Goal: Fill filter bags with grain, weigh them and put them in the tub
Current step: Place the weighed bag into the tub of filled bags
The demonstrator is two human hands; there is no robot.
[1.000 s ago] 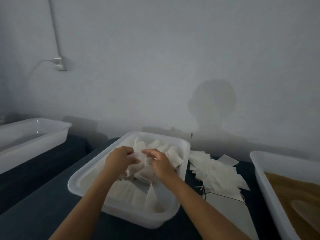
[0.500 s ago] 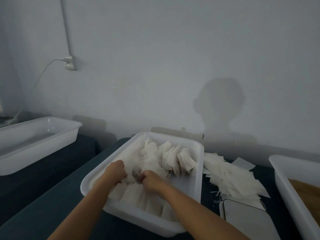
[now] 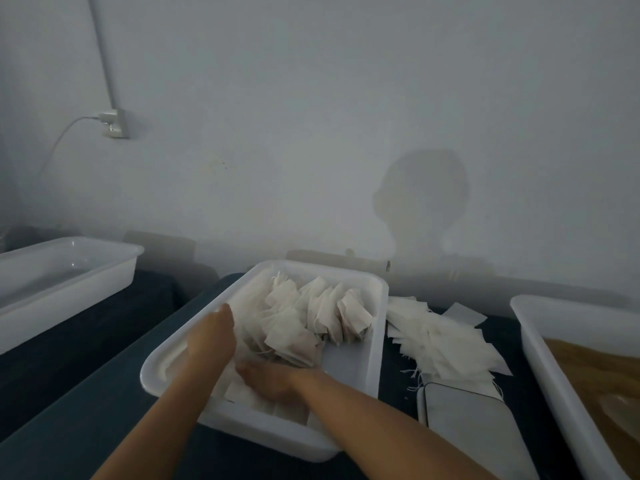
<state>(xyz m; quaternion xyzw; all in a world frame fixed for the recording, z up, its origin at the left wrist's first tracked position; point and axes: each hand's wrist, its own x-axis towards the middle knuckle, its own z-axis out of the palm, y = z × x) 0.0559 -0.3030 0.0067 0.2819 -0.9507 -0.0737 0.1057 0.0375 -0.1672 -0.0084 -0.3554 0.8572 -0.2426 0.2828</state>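
1. Step in hand, I'd say: tidying filled filter bags (image 3: 311, 317) inside the white tub (image 3: 375, 341), centre of the table. Both hands are in it.
2. Left hand (image 3: 211, 336) lies flat-ish against the bag pile, fingers extended, pressing rather than pinching.
3. Right hand (image 3: 272, 379) rests low on the bags nr the tub's front; fingers buried among them, so can't tell if it grips any.
4. Next probably needs an empty bag from the loose stack (image 3: 440, 341) right of the tub, w/ grain (image 3: 595, 372) from the far-right bin (image 3: 540, 358).
5. Scale (image 3: 467, 420) sits betw. them, bare. Left tub (image 3: 69, 268) appears to hold nothing.
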